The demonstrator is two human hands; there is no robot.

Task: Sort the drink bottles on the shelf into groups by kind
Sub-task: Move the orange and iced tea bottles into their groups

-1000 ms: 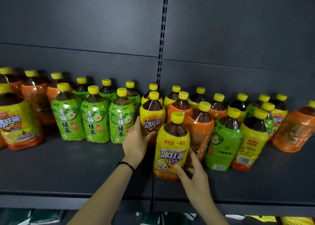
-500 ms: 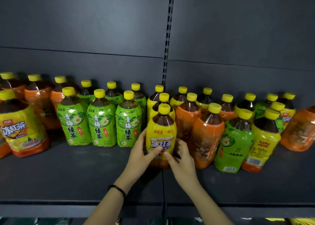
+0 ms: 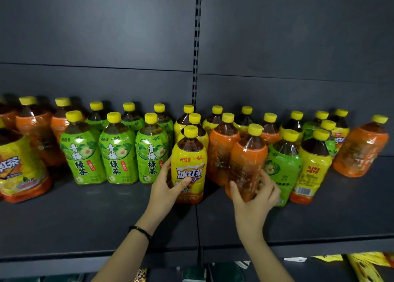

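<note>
Near the shelf's (image 3: 85,215) front edge, the left hand (image 3: 165,186) grips the yellow bottle (image 3: 189,162) while the right hand (image 3: 252,198) wraps curled fingers round the orange bottle (image 3: 247,162).

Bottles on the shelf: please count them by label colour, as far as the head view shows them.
Green-label bottles: 9
Yellow-label bottles: 9
Orange-label bottles: 7, one of them cut off at the left edge
Total: 25

Bottles (image 3: 118,153) in rows on shelf (image 3: 85,213)
</note>
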